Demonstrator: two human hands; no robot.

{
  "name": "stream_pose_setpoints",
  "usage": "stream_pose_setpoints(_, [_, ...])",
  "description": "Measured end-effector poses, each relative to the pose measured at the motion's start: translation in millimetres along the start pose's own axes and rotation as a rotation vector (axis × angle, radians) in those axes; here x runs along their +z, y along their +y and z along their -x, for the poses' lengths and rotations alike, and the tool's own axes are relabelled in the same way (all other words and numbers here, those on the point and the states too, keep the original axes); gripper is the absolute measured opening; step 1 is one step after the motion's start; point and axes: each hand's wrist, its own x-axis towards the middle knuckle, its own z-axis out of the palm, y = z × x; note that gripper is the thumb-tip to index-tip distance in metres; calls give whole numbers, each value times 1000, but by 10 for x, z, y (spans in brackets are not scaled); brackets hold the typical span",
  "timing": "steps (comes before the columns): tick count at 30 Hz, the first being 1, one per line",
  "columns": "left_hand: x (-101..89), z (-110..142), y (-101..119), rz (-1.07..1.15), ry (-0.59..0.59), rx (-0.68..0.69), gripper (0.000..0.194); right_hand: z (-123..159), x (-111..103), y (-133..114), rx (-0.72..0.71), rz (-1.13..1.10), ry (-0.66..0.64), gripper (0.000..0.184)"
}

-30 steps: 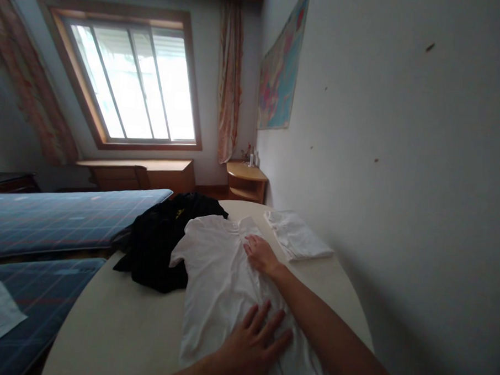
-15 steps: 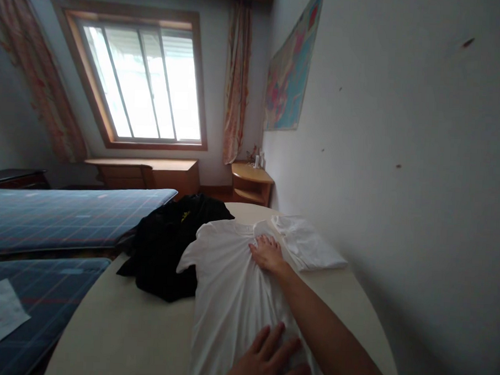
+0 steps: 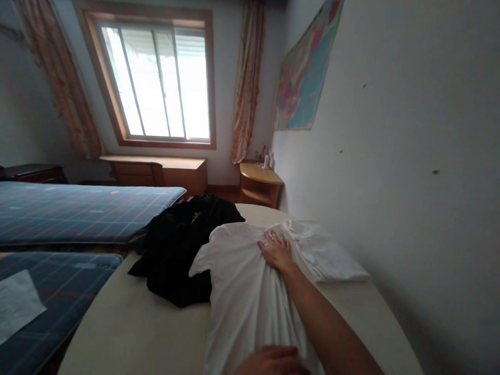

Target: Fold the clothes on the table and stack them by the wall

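A white short-sleeved T-shirt lies lengthwise on the round cream table, its collar end away from me and creases running down it. Near the collar, my right hand rests palm down on the cloth with fingers spread. My left hand is at the bottom edge over the lower part of the shirt; motion blurs its fingers, so their grip is unclear. A black garment with a small yellow mark is heaped left of the shirt. To the right lies a folded white garment.
Beside the table on the left are two blue plaid mattresses, with a sheet of paper on the nearer one. A white wall borders the right side. A small corner shelf stands beyond the table.
My left hand has drawn back toward me, its fingers no longer visibly spread. My right hand keeps its place on the shirt. The whole view has shifted slightly.
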Motion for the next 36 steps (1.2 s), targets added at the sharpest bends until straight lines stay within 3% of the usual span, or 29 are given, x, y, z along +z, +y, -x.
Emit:
stream_pose_setpoints(1, [-209, 57, -39, 41, 18, -110, 30, 11, -3, 5, 1, 4, 2, 70])
stream_pose_setpoints(3, [-520, 170, -100, 56, 108, -467, 43, 37, -1, 20, 5, 11, 9, 69])
stream_pose_setpoints(5, [-634, 254, -124, 84, 87, -657, 56, 61, 9, 46, 12, 17, 22, 69])
stream_pose_setpoints(9, [-532, 271, -70, 138, -1, -708, 61, 83, 39, 112, 18, 32, 38, 69])
stream_pose_setpoints(11, [-548, 239, -74, 116, 51, -732, 53, 82, 47, 135, 19, 37, 31, 69])
stream_pose_setpoints(14, [-766, 276, -263, -23, 267, -813, 39, 75, 49, 144, 21, 43, 25, 70])
stream_pose_setpoints(17, [-1028, 476, -644, -260, 550, -949, 42, 76, 43, 135, 19, 44, 29, 70])
stream_pose_setpoints(19, [-1123, 646, -890, -351, 658, -1072, 49, 84, 38, 130, 10, 38, 38, 70])
stream_pose_setpoints(20, [-1141, 721, -984, -341, 659, -1098, 50, 90, 35, 130, 5, 34, 45, 70])
stream_pose_setpoints(23, [-1121, 842, -1114, -306, 601, -1104, 40, 107, 36, 142, -12, 24, 71, 68])
stream_pose_setpoints(26, [-1080, 813, -1079, -294, 594, -987, 24, 118, 44, 162, -24, 9, 108, 67])
stream_pose_setpoints(29, [-1051, 730, -1007, -228, 609, -865, 24, 128, 29, 131, -70, -12, 197, 62])
stream_pose_setpoints(33, [-997, 663, -953, -167, 547, -803, 34, 175, -74, -102, -378, -102, 362, 41])
stream_pose_setpoints(36, [-966, 654, -940, -161, 516, -769, 35, 254, -181, -386, -658, -227, 359, 37])
